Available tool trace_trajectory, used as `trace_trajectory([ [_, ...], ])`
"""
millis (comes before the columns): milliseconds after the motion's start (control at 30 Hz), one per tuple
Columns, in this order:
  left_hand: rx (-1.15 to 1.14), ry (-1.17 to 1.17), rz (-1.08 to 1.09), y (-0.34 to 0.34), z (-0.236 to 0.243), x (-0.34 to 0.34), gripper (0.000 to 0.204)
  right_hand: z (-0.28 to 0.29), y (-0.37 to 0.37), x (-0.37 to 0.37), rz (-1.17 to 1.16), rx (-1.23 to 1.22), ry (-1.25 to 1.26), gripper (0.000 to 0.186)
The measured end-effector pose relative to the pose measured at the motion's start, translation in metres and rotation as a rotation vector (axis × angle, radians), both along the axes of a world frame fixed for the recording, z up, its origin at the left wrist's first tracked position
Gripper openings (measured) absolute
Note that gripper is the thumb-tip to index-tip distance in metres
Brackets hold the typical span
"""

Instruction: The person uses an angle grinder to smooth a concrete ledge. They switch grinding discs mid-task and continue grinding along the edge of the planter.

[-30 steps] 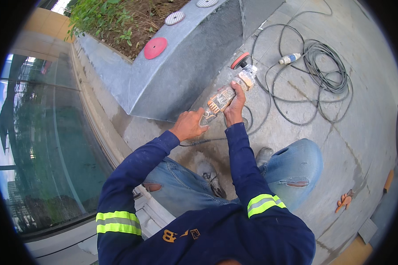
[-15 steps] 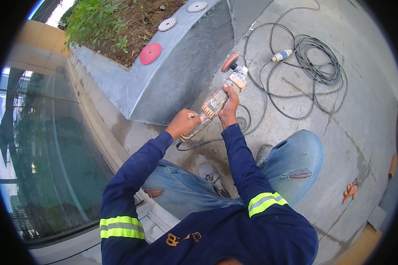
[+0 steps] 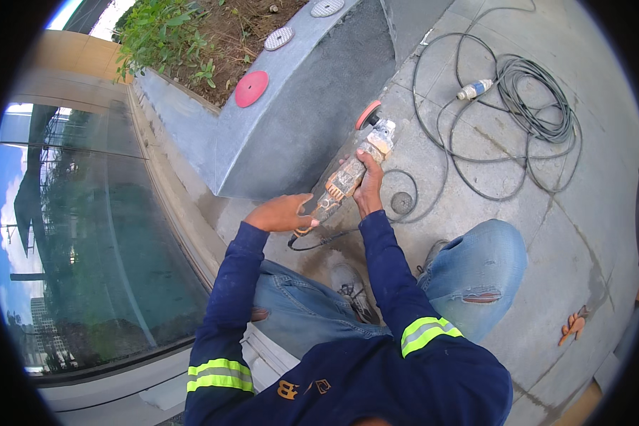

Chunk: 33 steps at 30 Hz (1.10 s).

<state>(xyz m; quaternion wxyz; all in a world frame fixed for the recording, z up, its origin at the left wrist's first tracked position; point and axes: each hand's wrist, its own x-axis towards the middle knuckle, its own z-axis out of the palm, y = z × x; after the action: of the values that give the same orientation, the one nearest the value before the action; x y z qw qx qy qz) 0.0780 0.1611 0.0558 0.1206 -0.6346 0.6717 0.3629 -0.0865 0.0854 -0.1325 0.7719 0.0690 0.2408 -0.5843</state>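
both hands grip the grinder (image 3: pixel 351 174): left hand (image 3: pixel 282 213) at its tail, right hand (image 3: pixel 369 186) mid-body. red disc (image 3: pixel 368 114) touches the grey planter wall (image 3: pixel 312 121); kickback likely. the cable (image 3: pixel 405 206) loops on the floor beside the knee and could snag.

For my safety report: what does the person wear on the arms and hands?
Both arms have long dark navy sleeves, each with a yellow-green reflective band with a grey stripe on the upper arm. The left hand and right hand are bare, without gloves.

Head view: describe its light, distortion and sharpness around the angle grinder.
Head view: even daylight with soft shadows; fisheye bends the planter wall and glass railing near the black rim; the angle grinder, left hand and right hand are sharp.
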Motion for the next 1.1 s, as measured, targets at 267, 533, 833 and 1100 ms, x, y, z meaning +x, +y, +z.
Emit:
trace_trajectory([
  [267,-1.166,-0.024,0.870,-0.022,0.071,0.117,0.062,0.011,0.049,0.055,0.026,-0.111,0.277,0.049],
  [533,-0.912,-0.260,1.067,-0.022,0.012,0.171,0.105,0.042,0.079,0.111,0.048,-0.216,0.471,0.060],
  [833,-0.894,-0.224,1.041,-0.027,0.013,0.167,0.102,0.035,0.021,0.110,-0.088,-0.204,0.588,0.060],
  [1100,-0.900,-0.175,1.051,-0.029,0.012,0.163,0.101,0.016,0.012,0.090,-0.020,-0.183,0.537,0.054],
])
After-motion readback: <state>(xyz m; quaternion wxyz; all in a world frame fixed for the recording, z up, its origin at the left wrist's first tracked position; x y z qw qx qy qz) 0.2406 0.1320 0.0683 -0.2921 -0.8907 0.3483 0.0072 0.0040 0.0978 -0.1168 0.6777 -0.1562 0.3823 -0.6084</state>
